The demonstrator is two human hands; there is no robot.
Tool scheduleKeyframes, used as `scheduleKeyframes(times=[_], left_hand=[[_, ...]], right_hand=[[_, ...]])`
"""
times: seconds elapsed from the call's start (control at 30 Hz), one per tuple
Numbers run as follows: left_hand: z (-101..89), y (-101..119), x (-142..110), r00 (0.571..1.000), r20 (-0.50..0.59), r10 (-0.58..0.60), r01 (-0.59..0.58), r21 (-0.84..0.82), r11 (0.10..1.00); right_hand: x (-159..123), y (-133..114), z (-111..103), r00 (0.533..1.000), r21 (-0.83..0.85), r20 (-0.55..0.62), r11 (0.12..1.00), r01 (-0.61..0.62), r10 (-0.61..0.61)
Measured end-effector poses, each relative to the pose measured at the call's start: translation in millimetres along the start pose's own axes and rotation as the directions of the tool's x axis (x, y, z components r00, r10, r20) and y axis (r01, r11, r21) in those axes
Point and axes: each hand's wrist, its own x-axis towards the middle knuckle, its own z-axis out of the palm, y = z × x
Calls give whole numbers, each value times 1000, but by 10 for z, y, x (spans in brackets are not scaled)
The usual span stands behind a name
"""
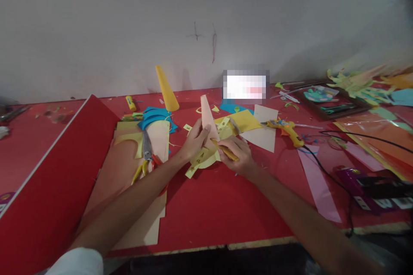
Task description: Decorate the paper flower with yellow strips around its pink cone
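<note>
My left hand (pixel 195 141) is wrapped round a pale pink paper cone (pixel 208 116), which stands tilted with its narrow end up. My right hand (pixel 237 154) grips a slim yellow tool (pixel 229 151) whose exact kind I cannot make out; its tip is at the cone's lower edge. Under both hands lies a pale yellow paper cutout (pixel 208 161) with lettered strips, partly hidden. Left of my left hand, scissors (pixel 147 148) with red and yellow handles rest on stacked paper sheets (pixel 129 206).
A yellow paper cone (pixel 167 90) stands at the back near blue paper pieces (pixel 155 118). On the right lie a yellow glue gun (pixel 287 131) with its black cord, pink strips (pixel 318 184) and a dark tray (pixel 332 101). A red board (pixel 64 172) leans up at the left.
</note>
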Motion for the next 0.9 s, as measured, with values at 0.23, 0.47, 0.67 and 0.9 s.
scheduleKeyframes(times=[0.23, 0.47, 0.67, 0.9], left_hand=[[-5, -2, 1, 1000, 14, -9, 8, 4, 1000], [-1, 36, -8, 1000, 17, -2, 2, 36, 999], [-1, 13, -3, 1000, 11, -12, 12, 29, 1000], [-3, 3, -1, 1000, 12, -7, 7, 22, 1000]], right_hand=[[-1, -3, 0, 1000, -6, -4, 1000, -6, 6], [7, -10, -3, 1000, -4, -11, 1000, 7, -7], [13, -15, -9, 1000, -15, -11, 1000, 6, -6], [6, -12, -8, 1000, -17, -9, 1000, 4, -5]])
